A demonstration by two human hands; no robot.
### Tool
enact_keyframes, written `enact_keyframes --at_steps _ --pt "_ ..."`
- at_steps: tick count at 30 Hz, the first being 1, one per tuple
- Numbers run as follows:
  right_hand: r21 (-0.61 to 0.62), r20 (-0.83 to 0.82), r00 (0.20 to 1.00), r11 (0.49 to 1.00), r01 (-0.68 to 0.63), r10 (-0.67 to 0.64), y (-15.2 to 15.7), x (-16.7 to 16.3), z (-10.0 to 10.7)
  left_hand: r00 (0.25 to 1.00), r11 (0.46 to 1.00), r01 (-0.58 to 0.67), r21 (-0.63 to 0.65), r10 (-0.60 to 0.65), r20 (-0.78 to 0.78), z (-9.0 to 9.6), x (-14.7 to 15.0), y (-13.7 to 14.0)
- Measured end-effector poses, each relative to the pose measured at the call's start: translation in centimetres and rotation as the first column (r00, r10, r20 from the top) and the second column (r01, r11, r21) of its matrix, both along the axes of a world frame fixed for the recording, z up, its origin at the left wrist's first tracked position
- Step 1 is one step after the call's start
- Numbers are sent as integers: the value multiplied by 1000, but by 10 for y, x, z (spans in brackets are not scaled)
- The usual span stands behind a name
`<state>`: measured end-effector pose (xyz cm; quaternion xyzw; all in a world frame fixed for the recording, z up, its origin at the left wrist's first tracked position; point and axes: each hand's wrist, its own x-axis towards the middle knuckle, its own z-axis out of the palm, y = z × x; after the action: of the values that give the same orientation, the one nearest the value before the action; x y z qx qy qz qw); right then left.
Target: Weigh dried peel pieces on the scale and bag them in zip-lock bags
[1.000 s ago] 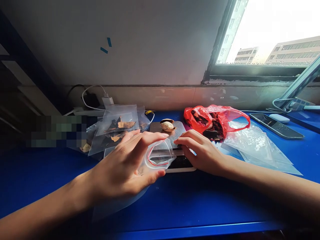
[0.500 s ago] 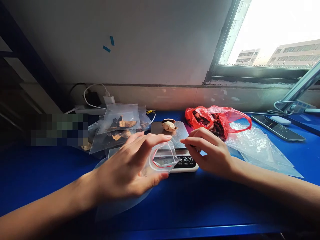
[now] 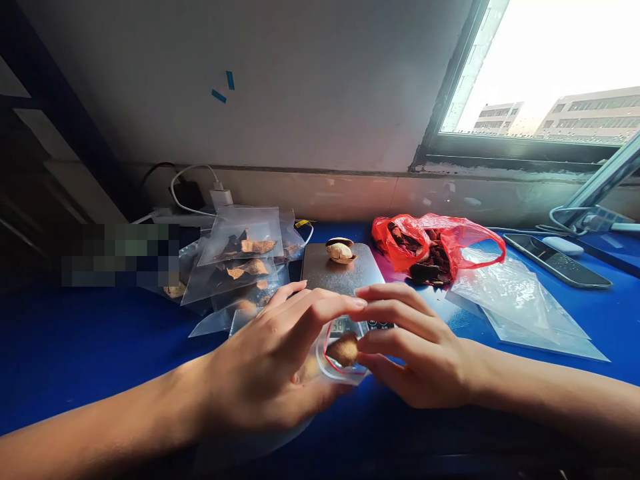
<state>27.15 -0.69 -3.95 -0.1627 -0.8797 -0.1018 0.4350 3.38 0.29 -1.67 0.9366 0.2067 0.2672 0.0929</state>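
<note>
My left hand [image 3: 280, 347] is curled round a clear zip-lock bag [image 3: 320, 373], holding its red-lined mouth open between thumb and fingers. At that mouth, the fingertips of my right hand [image 3: 417, 343] grip a brown, rounded shell piece [image 3: 343, 350]. Much of the bag is hidden behind my left hand. Just beyond both hands lies a kitchen scale [image 3: 367, 270] with a metal plate, its display partly visible through the bag mouth. On the plate rests a pale round kernel [image 3: 340, 251] between dark husk pieces.
Filled clear bags with brown pieces [image 3: 253, 247] are stacked at the left. A red plastic bag [image 3: 465, 237] of dark shell pieces stands behind my right hand. Flat clear bags [image 3: 540, 310], a phone [image 3: 555, 260] and a white case [image 3: 563, 246] lie at the right on the blue table [image 3: 125, 353].
My right hand has moved left and down to the bag mouth, where the brown shell piece now shows. My left hand has shifted slightly right and down with the bag.
</note>
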Motion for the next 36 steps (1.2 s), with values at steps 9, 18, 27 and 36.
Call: enact_keyframes --at_steps 9,18,27,36 --pt "-72 -36 989 987 143 -146 38 13 -5 999 999 -49 9 49 -9 -2 0 5" --pt "-226 115 976 952 208 -187 58 21 -15 998 997 -64 -41 63 -19 -6 -2 5" --pt "-110 -102 944 947 302 -313 61 21 -21 993 994 -87 -69 80 -88 -4 -5 4" --pt "-238 -40 981 956 174 -188 62 18 -24 989 991 -119 -56 113 -99 -4 -3 4"
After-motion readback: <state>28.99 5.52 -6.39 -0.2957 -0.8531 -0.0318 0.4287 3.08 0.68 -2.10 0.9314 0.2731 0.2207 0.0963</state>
